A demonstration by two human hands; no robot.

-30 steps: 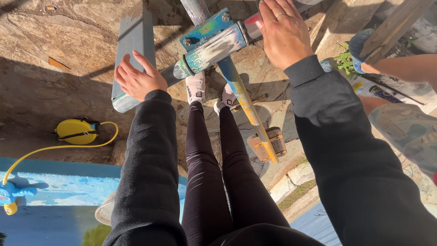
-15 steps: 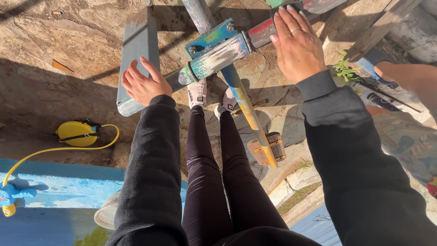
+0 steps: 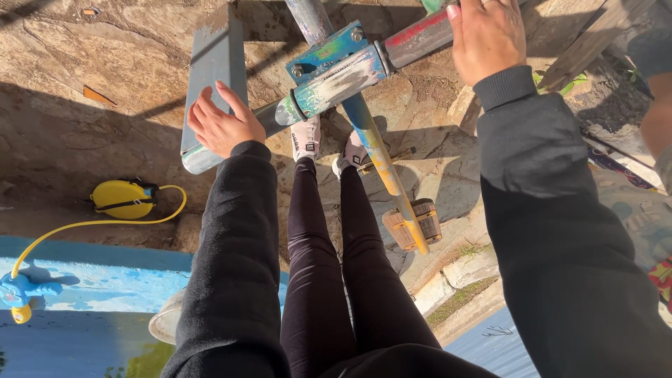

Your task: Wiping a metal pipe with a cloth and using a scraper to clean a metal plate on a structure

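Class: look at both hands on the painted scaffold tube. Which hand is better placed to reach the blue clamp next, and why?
Probably the left hand: it rests open on the tube's near end, close beside the clamp. The right hand lies on the tube farther away.

Painted metal crossbar [image 3: 350, 73]: round tube, worn blue/white/red paint, runs diag. from near-left up to far-right. Blue bolted clamp [image 3: 327, 52] fixes it to vert. pole. Left end meets grey flat plate [image 3: 213, 70], lying lengthwise, far-left of bar.
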